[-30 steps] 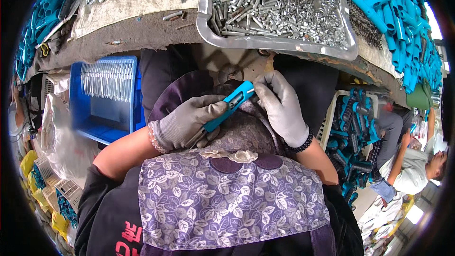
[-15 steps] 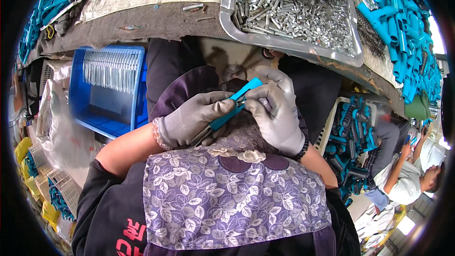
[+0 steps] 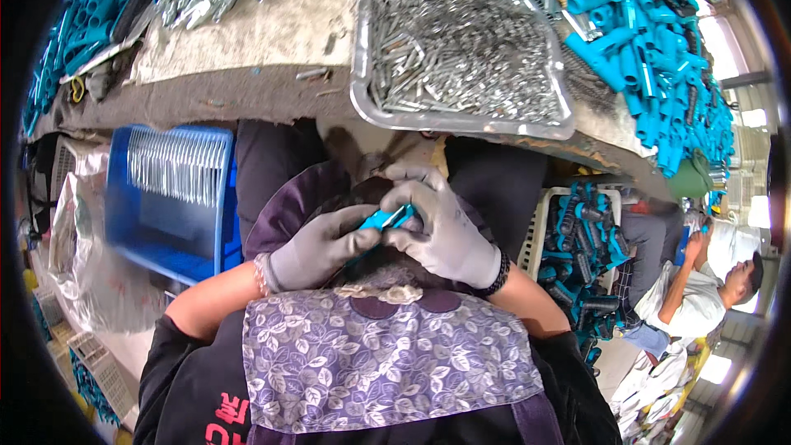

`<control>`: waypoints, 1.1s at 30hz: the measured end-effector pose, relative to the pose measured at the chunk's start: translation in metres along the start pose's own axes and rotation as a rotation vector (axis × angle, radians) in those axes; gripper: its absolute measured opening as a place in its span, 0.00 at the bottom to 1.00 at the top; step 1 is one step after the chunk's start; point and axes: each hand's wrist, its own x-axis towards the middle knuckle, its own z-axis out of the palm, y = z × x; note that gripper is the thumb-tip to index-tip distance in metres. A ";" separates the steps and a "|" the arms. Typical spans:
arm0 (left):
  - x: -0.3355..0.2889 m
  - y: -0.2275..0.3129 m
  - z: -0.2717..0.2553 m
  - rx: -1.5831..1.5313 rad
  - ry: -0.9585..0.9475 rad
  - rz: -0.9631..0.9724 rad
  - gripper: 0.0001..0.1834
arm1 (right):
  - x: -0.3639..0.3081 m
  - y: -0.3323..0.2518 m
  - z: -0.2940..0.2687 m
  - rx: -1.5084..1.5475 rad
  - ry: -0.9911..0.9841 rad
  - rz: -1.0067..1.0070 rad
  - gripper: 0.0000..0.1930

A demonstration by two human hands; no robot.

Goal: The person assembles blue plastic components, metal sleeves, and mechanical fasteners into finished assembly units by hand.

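Both my hands wear grey gloves and meet over my lap, below the table edge. My left hand grips the lower end of a small blue plastic handle part. My right hand closes over its upper end, fingers curled on it. Most of the blue part is hidden between the two gloves. A purple floral apron covers my chest beneath the hands. Directly above the hands, on the table, a metal tray holds several small silvery metal pieces.
Blue plastic handles are heaped at the table's right and far left. A blue crate with metal pieces stands at my left. A white basket of blue parts sits at my right. Another person sits at the lower right.
The view has swung so the tray sits more central. My hands have drawn closer together over the blue part, which now shows less between the gloves.
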 end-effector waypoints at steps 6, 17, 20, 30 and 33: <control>0.001 0.005 -0.003 -0.031 -0.076 -0.075 0.38 | 0.003 0.008 -0.015 0.307 -0.203 0.239 0.24; 0.003 0.044 -0.002 -0.221 -0.085 -0.045 0.42 | 0.028 -0.044 -0.154 -0.735 0.258 -0.024 0.06; 0.011 0.048 0.004 -0.205 -0.119 -0.017 0.41 | 0.039 -0.037 -0.148 -0.766 0.432 -0.177 0.06; 0.024 0.052 0.014 -0.100 -0.146 -0.033 0.39 | 0.067 -0.051 -0.137 -0.775 0.166 0.243 0.09; 0.018 0.057 0.012 -0.229 -0.126 -0.059 0.40 | 0.056 -0.049 -0.142 -0.742 0.232 0.194 0.07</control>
